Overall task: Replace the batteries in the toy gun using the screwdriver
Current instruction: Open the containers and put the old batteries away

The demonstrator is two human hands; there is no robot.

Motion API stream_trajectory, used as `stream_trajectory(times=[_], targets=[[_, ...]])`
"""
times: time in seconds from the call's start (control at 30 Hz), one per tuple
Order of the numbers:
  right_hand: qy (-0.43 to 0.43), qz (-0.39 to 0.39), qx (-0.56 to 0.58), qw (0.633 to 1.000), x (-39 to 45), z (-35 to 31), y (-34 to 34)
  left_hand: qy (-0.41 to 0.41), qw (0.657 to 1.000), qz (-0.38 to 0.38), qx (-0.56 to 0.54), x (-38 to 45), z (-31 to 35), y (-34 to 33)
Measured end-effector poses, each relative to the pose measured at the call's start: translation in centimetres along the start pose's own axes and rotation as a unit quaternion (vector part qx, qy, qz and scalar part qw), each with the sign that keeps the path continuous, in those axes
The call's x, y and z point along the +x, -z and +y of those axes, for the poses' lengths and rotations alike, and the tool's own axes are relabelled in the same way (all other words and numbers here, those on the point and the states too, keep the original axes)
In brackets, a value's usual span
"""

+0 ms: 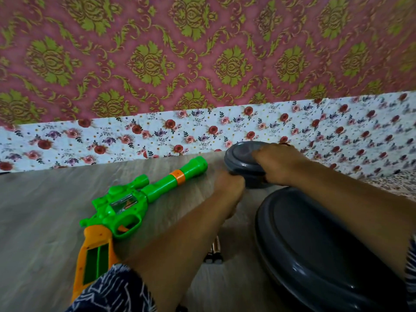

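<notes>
Nearest the viewer, a dark patterned sleeve (117, 289) covers the left upper arm, and a large dark grey round lid (315, 255) fills the lower right, lying on the grey wood-grain table (40, 210). Just left of that lid, partly hidden under the left forearm, lie batteries (215, 255), of which only the ends and part of the sides show; their number cannot be told. Left of the forearm lies the toy gun (126, 206), flat on the table on its side: orange handle toward the viewer with an open green-lined slot in it, green body with a clear window, and a green barrel with an orange ring pointing away and to the right. Neither hand touches the gun. Farther off, both hands meet at a small dark grey round container (244, 163) that stands near the table's back edge. The left hand (227, 188) reaches it from below and left, fingers curled against its lower side in a clenched grip on the container. The right hand (276, 165) comes from the right, fingers curled over the rim and lid, likewise grasping it. Behind the table runs a white floral cloth (202, 129) with red and purple roses, and above it a pink wall (202, 52) with a green-gold damask pattern.
</notes>
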State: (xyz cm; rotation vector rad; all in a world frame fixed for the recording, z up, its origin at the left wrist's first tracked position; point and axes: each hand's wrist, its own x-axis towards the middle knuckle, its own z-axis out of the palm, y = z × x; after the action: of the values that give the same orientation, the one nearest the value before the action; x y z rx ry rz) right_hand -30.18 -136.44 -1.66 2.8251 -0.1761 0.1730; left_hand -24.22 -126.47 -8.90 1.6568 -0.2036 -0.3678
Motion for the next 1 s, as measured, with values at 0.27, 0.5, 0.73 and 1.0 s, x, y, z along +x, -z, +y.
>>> stream_trajectory(times=[0.27, 0.5, 0.73, 1.0], targets=[[0.032, 0.053, 0.032, 0.998, -0.8, -1.4, 2.4, -0.152, 0.985, -0.028, 0.078, -3.4, 0.2, 1.8], [0.163, 0.158, 0.002, 0.974, -6.1, -7.9, 9.6, -0.246, 0.957, 0.09, 0.127, -9.1, 0.1, 10.5], [0.296, 0.19, 0.099, 0.931, -8.4, -16.5, 13.8, -0.334, 0.93, 0.142, 0.06, -15.5, -0.7, 23.3], [0.404, 0.176, 0.179, 0.88, -6.8, -26.1, 13.5, -0.298, 0.924, 0.21, 0.116, -20.6, -3.2, 33.4]])
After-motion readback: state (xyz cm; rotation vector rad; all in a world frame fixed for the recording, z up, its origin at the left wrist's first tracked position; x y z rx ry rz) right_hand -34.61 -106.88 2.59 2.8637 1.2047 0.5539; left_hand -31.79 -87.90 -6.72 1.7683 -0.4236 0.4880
